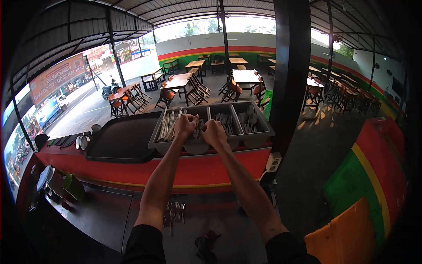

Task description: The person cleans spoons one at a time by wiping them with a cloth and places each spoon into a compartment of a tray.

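Both hands, left hand [185, 125] and right hand [214, 132], meet over the grey plastic compartmented cutlery tray [259, 127] on the red table [198, 169], fingers pinched together around thin metal cutlery pieces [198, 127]; spoons and forks fill its sections.

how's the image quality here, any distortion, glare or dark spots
Head view: strong fisheye bends the pillar and roof lines, with black vignette at the edges; daylight behind the far wall is blown out; both hands, left hand and right hand, and the cutlery tray are sharp; the lower counter sits in shadow.
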Demonstrator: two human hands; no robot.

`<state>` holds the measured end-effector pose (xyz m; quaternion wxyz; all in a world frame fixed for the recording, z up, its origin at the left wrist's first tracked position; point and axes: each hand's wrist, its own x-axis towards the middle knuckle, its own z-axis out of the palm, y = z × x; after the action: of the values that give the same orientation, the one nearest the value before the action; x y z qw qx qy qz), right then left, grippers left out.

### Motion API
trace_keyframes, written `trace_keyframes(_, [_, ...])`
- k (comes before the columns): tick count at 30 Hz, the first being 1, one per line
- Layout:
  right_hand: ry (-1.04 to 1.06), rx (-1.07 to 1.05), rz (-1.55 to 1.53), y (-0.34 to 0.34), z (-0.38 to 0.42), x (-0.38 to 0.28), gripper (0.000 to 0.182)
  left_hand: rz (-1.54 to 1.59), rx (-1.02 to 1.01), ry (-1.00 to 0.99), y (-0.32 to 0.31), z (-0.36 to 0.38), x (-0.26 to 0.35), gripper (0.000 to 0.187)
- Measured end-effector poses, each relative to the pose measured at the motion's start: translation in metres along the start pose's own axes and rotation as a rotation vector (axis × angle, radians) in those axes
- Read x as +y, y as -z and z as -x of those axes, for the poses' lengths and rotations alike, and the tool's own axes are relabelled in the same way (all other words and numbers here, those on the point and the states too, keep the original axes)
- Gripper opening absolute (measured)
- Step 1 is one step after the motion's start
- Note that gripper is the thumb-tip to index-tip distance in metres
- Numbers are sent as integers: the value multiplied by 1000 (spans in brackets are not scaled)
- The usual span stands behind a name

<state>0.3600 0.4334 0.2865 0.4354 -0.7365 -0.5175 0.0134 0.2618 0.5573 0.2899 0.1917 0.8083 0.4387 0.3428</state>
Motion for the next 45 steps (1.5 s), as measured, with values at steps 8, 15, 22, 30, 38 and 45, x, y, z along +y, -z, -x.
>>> trace_keyframes(8, [97, 91, 7, -1, 9, 3, 21, 96, 147, -110, -6, -4, -13, 30])
trace_keyframes(15, [304, 134, -170, 7, 20, 12, 17, 526, 319, -253, 26, 43, 8, 28])
trace_keyframes(22, [224, 524, -222, -70, 210, 51, 12, 734, 96, -164, 39, 247, -100, 15])
trace_keyframes(30, [53, -328, 294, -226, 558, 46, 57, 70, -163, 453, -38, 481, -359, 29])
trace_keyframes(38, [28, -254, 261, -244, 553, 43, 50, 74, -215, 437, -48, 502, -385, 26])
trace_keyframes(45, [-147, 93, 300, -272, 566, 17, 60, 143, -172, 401, -28, 504, -388, 34])
